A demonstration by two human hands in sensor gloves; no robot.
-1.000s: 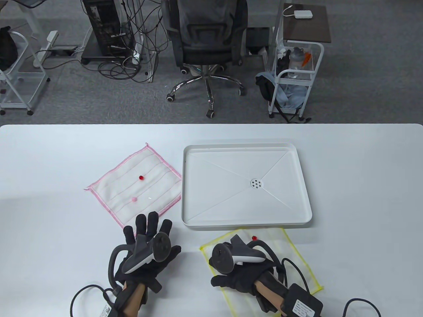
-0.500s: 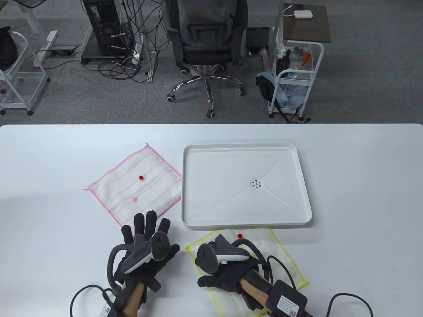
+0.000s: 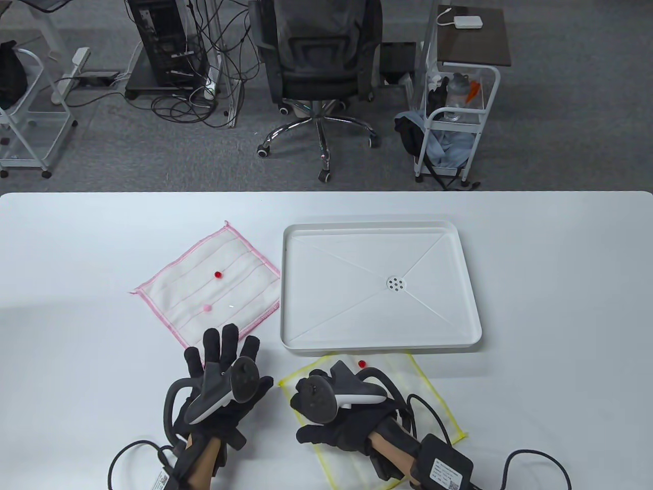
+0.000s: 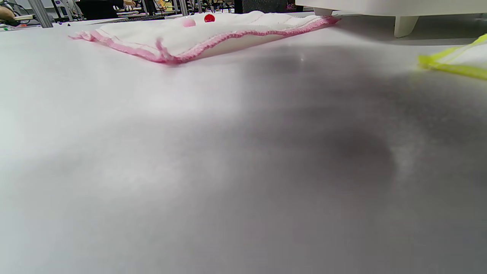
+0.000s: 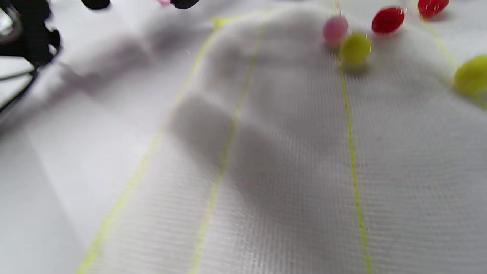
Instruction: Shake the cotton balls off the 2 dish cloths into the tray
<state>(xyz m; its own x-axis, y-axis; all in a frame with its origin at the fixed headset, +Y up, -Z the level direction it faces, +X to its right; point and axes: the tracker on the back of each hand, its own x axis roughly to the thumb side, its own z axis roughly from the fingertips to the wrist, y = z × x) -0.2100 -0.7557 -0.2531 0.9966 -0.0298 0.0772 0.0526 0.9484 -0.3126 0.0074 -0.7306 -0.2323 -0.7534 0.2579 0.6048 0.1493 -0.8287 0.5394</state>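
The pink-edged dish cloth (image 3: 204, 291) (image 4: 213, 34) lies flat left of the white tray (image 3: 469, 286), carrying a red ball (image 3: 218, 274) and a pink ball (image 3: 206, 308). My left hand (image 3: 224, 352) lies palm down with straight, spread fingers, their tips over the cloth's near corner. The yellow-edged dish cloth (image 3: 423, 393) (image 5: 289, 152) lies in front of the tray, slightly humped. My right hand (image 3: 306, 408) rests palm down on its left part, thumb spread aside, fingers hidden under the tracker. Several cotton balls lie on it: red (image 3: 361, 363) (image 5: 387, 19), pink (image 5: 335, 28), yellow-green (image 5: 355, 47).
The tray stands on short feet (image 4: 403, 24) and holds nothing; a drain (image 3: 395, 284) sits at its middle. Glove cables and a black box (image 3: 441, 467) trail toward the table's near edge. An office chair (image 3: 319, 66) and a white cart (image 3: 454, 122) stand beyond the far edge.
My right hand has slid to the left, and the yellow cloth with its red ball has moved with it. My left hand has shifted slightly left, fingers still spread.
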